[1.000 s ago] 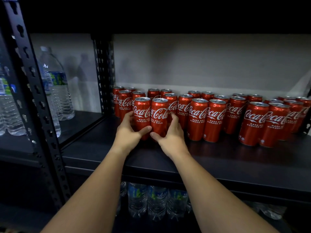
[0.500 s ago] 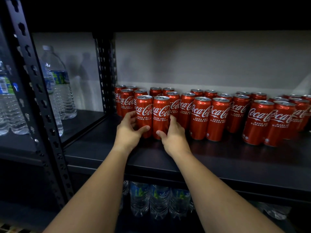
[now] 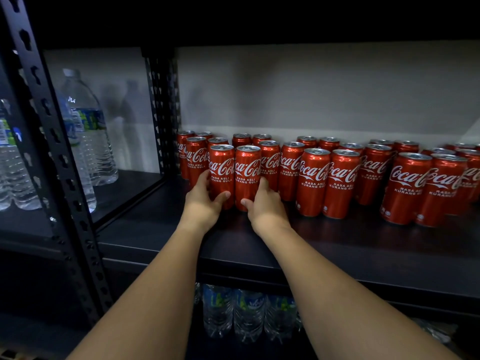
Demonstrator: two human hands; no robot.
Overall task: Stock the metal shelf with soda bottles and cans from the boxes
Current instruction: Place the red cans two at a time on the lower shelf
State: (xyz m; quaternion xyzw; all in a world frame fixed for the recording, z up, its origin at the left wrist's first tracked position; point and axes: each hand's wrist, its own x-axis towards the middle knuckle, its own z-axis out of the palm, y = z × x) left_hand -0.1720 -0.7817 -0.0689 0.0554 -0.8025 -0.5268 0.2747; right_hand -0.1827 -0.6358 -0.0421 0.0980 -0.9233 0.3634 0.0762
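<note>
Clearly mid-placement, the left hand (image 3: 201, 203) gripped one can (image 3: 221, 172) and the right hand (image 3: 265, 206) its neighbour (image 3: 247, 175) on the shelf (image 3: 337, 245); releasing both probably came next.

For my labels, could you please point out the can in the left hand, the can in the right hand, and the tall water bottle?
Left can (image 3: 221, 169): head view, logo.
Right can (image 3: 248, 170): head view, logo.
Water bottle (image 3: 89, 120): head view, label.
</note>
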